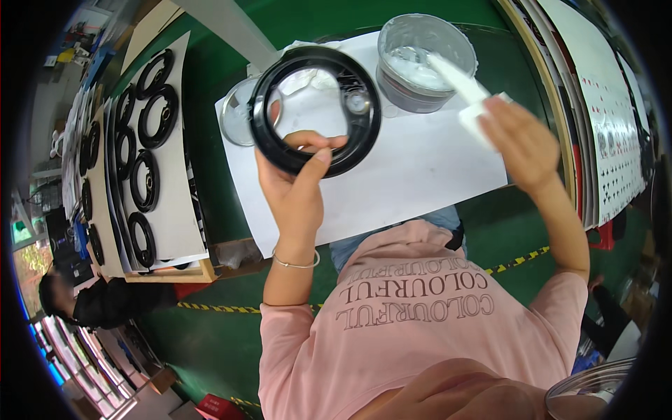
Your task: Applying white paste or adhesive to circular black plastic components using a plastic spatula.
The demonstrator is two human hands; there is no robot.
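My left hand (294, 199) grips a glossy black plastic ring (369, 133) by its near rim, thumb on top and fingers through the opening. The ring is held up over a white sheet (413, 171) on the table. My right hand (523, 143) is closed around a white spatula (458, 80), slightly smeared by motion. Its tip reaches over a translucent grey tub (423, 103), where whitish paste (409, 64) coats the bottom and wall. Partly behind the ring lies a round clear lid (236, 115).
Boards carrying several similar black rings (145, 180) stand at the left on a wooden-edged stack. At the right are stacked boards with rows of small parts (612, 143). A pale beam (227, 28) crosses the top. Another person (105, 301) is at the far left.
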